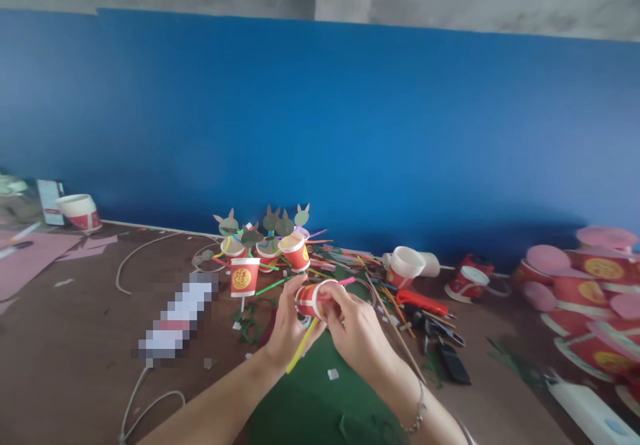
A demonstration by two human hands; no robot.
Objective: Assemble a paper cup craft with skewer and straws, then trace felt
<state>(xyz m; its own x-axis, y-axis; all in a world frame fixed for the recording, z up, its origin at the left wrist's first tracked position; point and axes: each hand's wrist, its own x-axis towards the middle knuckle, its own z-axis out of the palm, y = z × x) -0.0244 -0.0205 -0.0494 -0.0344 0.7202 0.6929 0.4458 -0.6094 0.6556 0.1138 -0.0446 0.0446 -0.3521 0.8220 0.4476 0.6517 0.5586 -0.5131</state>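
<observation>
Above the far end of the green paper sheet (300,401), your left hand (285,321) cradles the red paper cup (308,299), tipped sideways; your right hand (356,318) grips its other side, neither nearer. The yellow straw (303,346) slants back toward you over that sheet.

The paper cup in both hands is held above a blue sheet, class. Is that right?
The colour is wrong: the head view shows a green sheet. The paper cup is indeed held in the left hand and right hand above it.
</observation>
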